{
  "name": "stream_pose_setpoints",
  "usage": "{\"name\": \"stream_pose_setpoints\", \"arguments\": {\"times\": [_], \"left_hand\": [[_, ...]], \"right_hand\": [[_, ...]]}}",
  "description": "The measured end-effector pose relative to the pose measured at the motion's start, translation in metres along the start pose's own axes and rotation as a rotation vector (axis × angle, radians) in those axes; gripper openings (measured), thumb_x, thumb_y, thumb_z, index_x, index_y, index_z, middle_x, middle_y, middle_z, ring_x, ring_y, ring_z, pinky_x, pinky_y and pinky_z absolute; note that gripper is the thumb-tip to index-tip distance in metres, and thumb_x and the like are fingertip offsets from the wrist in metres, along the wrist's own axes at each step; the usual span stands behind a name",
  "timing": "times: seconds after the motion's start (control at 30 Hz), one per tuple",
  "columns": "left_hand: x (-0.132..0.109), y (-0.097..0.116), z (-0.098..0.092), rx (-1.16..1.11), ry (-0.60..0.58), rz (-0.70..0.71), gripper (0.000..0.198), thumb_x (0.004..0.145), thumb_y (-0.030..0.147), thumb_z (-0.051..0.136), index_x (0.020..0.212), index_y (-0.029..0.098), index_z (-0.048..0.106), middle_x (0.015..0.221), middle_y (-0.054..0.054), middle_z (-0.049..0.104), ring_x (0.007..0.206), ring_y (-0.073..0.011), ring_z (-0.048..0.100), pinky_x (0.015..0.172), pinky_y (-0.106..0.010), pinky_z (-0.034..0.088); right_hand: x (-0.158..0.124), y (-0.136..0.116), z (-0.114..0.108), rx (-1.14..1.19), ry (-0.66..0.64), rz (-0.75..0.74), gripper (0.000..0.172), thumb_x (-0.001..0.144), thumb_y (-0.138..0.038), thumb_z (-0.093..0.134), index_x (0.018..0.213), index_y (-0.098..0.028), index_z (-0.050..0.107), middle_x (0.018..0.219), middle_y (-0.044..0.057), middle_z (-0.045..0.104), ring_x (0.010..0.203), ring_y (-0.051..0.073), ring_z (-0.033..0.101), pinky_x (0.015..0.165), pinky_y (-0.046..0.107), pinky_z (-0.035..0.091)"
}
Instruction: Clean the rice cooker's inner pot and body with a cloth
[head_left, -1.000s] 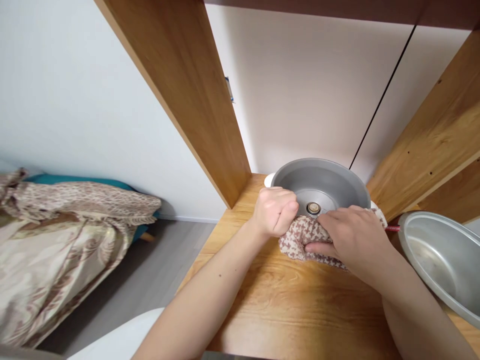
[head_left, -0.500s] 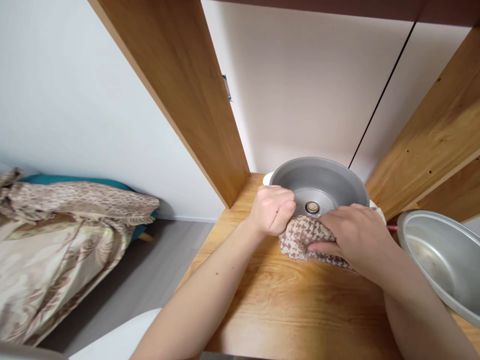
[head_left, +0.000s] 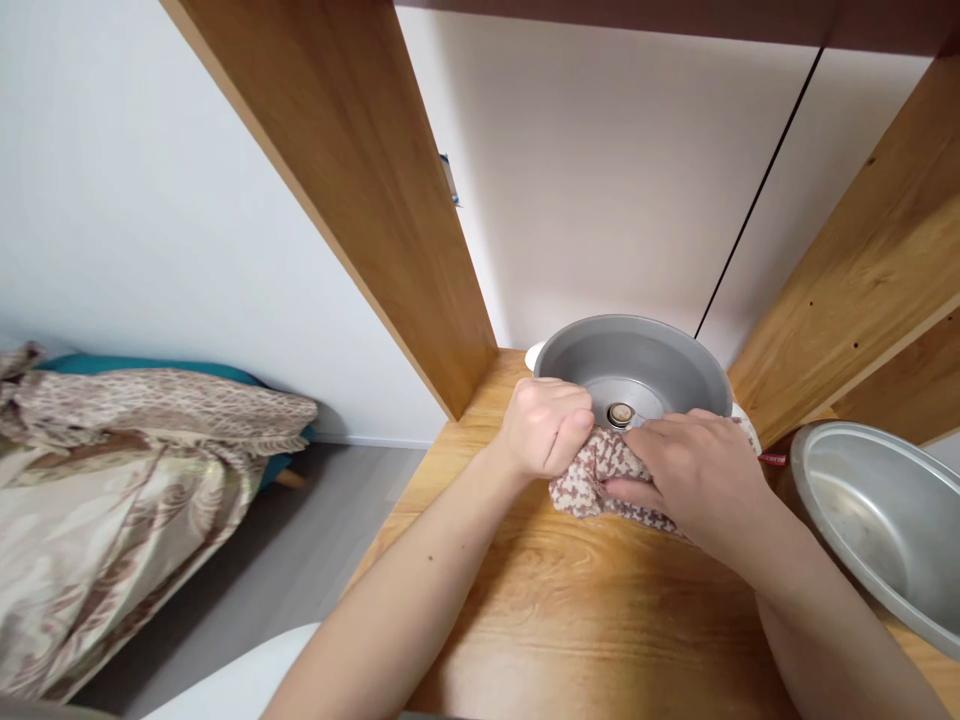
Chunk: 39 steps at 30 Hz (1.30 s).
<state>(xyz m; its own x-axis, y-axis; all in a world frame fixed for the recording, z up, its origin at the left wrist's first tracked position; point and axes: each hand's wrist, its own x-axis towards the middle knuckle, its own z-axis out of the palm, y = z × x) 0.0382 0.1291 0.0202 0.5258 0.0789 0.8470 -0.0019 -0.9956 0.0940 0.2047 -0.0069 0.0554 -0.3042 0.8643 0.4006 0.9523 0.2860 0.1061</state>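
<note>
A rice cooker body (head_left: 637,350) stands on the wooden table, its grey inside showing a round heating plate with a small centre button. My left hand (head_left: 546,425) is closed in a fist over the cooker's near-left rim. My right hand (head_left: 694,465) presses a brown and cream houndstooth cloth (head_left: 600,475) against the near-right rim, fingers over the edge and thumb on the outer side. The cloth bunches between both hands and hides the cooker's front. A patch of the same cloth pattern shows beyond my right hand.
On the right, a metal inner pot (head_left: 885,520) rests tilted on the wooden table (head_left: 570,620). Wooden posts (head_left: 352,180) rise on both sides before a pale wall. At far left, a patterned throw (head_left: 150,410) covers a low seat. A white curved surface (head_left: 247,675) shows lower left.
My right hand and the cloth have shifted slightly left along the rim. The left hand keeps its place on the cooker. The view has moved a little.
</note>
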Motion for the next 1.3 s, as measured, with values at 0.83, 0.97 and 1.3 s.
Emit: {"name": "stream_pose_setpoints", "arguments": {"times": [0.83, 0.97, 1.3], "left_hand": [[0.002, 0.009, 0.004, 0.022, 0.046, -0.025, 0.059, 0.109, 0.051, 0.015, 0.058, 0.024, 0.030, 0.048, 0.003, 0.035, 0.045, -0.0142, 0.031, 0.046, -0.031, 0.024], [0.002, 0.006, 0.003, -0.010, 0.044, 0.004, 0.061, 0.110, 0.048, 0.016, 0.057, 0.024, 0.033, 0.048, 0.003, 0.034, 0.045, -0.0134, 0.031, 0.046, -0.031, 0.024], [0.002, 0.011, 0.007, 0.083, 0.092, -0.020, 0.058, 0.109, 0.045, 0.018, 0.057, 0.024, 0.031, 0.048, 0.003, 0.034, 0.045, -0.0131, 0.029, 0.046, -0.031, 0.025]], "right_hand": [[-0.001, -0.001, 0.006, 0.027, 0.023, -0.008, 0.037, 0.080, -0.044, 0.087, 0.070, -0.020, 0.062, 0.063, -0.001, 0.067, 0.056, 0.017, 0.058, 0.059, 0.032, 0.024], [-0.001, 0.007, -0.003, 0.074, -0.038, -0.021, 0.039, 0.082, -0.050, 0.085, 0.071, -0.021, 0.061, 0.064, -0.002, 0.066, 0.055, 0.017, 0.057, 0.058, 0.030, 0.023], [0.000, -0.006, 0.007, -0.010, 0.105, -0.016, 0.039, 0.069, -0.038, 0.096, 0.069, -0.020, 0.061, 0.062, -0.001, 0.067, 0.056, 0.017, 0.059, 0.059, 0.032, 0.024]]}}
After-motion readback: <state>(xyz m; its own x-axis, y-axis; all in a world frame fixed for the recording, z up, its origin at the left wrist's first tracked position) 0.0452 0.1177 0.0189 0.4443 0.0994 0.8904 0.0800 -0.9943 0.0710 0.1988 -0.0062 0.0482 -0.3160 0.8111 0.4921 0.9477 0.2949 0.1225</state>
